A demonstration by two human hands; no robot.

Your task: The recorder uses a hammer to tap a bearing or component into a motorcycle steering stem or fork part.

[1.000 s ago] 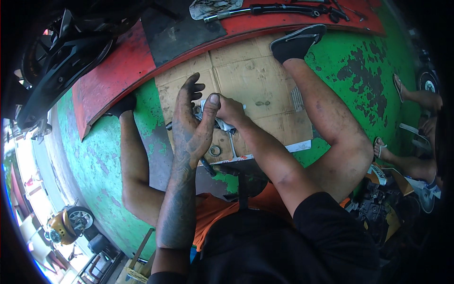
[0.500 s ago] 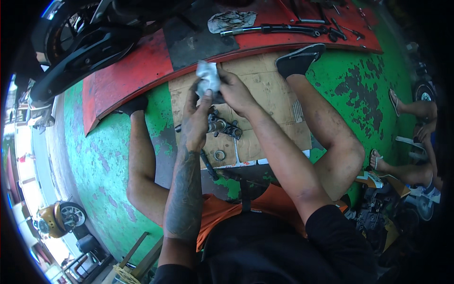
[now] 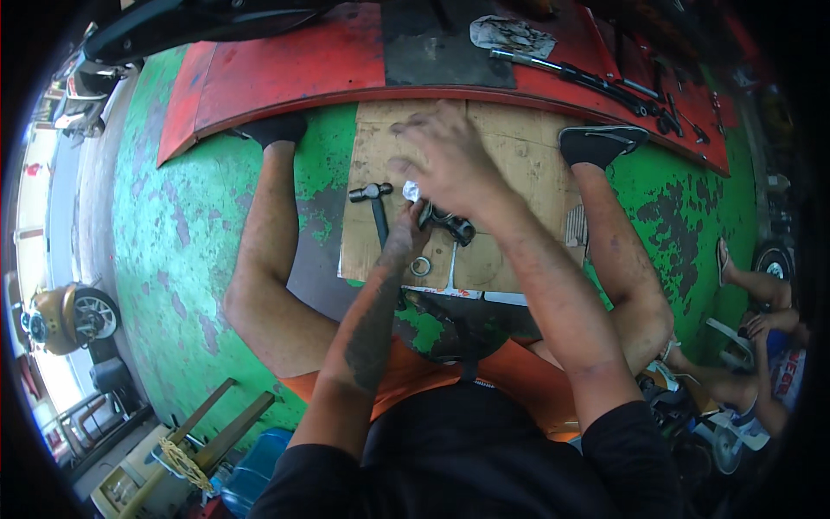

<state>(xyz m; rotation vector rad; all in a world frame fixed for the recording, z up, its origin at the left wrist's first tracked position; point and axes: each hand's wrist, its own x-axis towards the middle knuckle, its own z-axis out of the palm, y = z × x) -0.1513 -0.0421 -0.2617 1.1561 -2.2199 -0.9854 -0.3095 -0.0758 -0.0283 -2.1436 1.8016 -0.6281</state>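
Observation:
My left hand (image 3: pixel 408 232) is closed low over the cardboard, its fingers partly hidden beside a dark metal clamp part (image 3: pixel 460 230). A small crumpled silver-white piece (image 3: pixel 411 190), like foil or a wrapper, sticks out just beyond those fingers and seems held in them. Above and to the right, my right hand (image 3: pixel 450 160) is raised, smeared by motion, with its fingers apart and nothing visible in it. To the left of my left hand lies a ball-peen hammer (image 3: pixel 372 193) with a dark handle. A metal ring (image 3: pixel 420 265) rests nearer me, beside my left forearm.
Under the parts lies a cardboard sheet (image 3: pixel 519 186) between my legs. Beyond it, the raised red platform (image 3: pixel 285 82) carries a fork tube (image 3: pixel 575 73), a stained rag (image 3: pixel 513 36) and several tools. Another person's legs (image 3: pixel 752 281) are at far right. Wooden pieces (image 3: pixel 233 432) stand at lower left.
My right hand has let go of the silver piece and lifted away, opening. My left hand has come down beside the clamp part. The view has shifted, uncovering the hammer.

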